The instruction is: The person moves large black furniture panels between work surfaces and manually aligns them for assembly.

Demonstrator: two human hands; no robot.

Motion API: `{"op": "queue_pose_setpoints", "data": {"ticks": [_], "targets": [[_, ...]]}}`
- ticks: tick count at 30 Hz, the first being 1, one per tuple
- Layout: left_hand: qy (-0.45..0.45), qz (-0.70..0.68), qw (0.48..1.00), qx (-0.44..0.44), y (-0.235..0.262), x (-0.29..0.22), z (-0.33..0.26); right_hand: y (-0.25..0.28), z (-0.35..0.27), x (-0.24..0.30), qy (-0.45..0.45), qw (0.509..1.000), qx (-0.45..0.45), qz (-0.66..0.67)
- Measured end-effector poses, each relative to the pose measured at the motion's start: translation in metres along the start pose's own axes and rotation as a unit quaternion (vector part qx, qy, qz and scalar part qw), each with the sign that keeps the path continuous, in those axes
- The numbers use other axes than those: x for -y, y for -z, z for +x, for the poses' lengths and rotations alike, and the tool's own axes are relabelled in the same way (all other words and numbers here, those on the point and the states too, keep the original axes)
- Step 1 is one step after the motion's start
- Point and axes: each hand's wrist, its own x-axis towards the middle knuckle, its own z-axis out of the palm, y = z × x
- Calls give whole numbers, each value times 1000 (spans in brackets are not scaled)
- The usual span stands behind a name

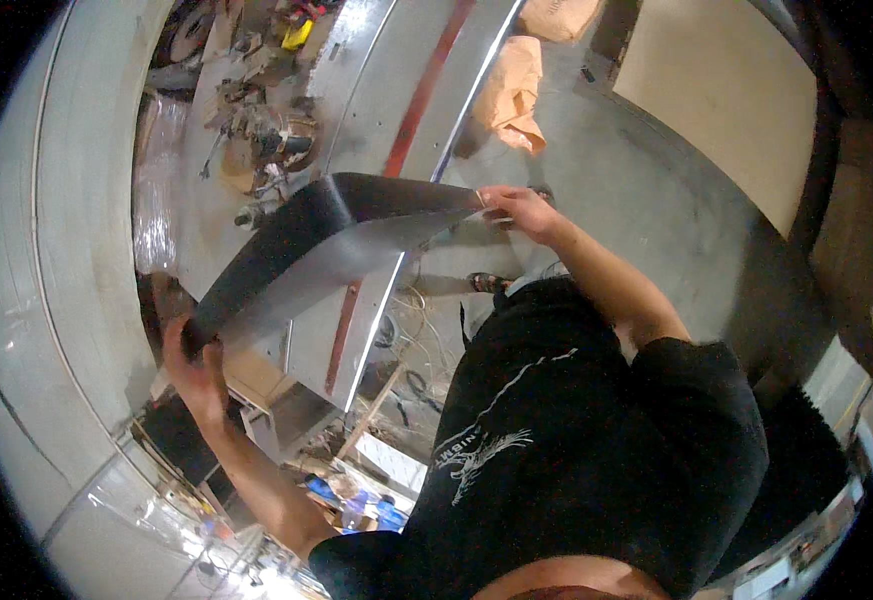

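A large dark panel (286, 285) with a thick black edge and a rounded corner spans the space between my two hands. It is tilted above a long grey metal-topped table (386, 95) with a red stripe. My left hand (194, 370) grips its lower left end, fingers and thumb on either side of the edge. At the opposite end my right hand (521, 210) pinches the tip, off the table's right side. The panel's underside and whatever lies directly beneath it are hidden.
Tools and scraps (266, 135) clutter the table's left part, near plastic-wrapped material (156, 190). Orange-brown paper bags (512, 95) lie on the floor beyond the table. A big beige board (726, 100) is at far right. Cables (421, 340) and bottles (386, 515) are nearby.
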Motion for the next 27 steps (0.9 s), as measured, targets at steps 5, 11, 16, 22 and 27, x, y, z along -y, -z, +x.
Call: {"op": "queue_pose_setpoints", "data": {"ticks": [5,11,16,22,27], "targets": [[10,-162,986,44,23,-10,-13,-36,-34,65,114,974,-33,-192],[74,-203,972,94,22,-48,-2,-84,-108,187,503,855,7,-127],[47,-179,981,57,21,-38,-22,-235,-202,257,587,554,77,-585],[34,-240,970,11,16,-49,-21,-274,-189,236,516,502,-60,-691],[-297,91,928,-204,34,-62,-16,-279,-188,235,479,476,-95,-731]]}}
